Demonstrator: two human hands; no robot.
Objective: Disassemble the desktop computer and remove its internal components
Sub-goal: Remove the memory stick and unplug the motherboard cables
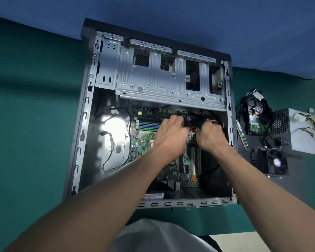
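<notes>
Over the circuit board [145, 142] in the open case [84, 124], our left hand [171, 133] gripped a black part [189, 120]. Our right hand [212, 136] was curled, and we could not tell on what.

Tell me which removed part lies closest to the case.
The thin green memory stick, lying alongside the right wall of the grey metal computer case. The black fan cooler, black cabled hard drive and silver power supply box sit farther right.
</notes>
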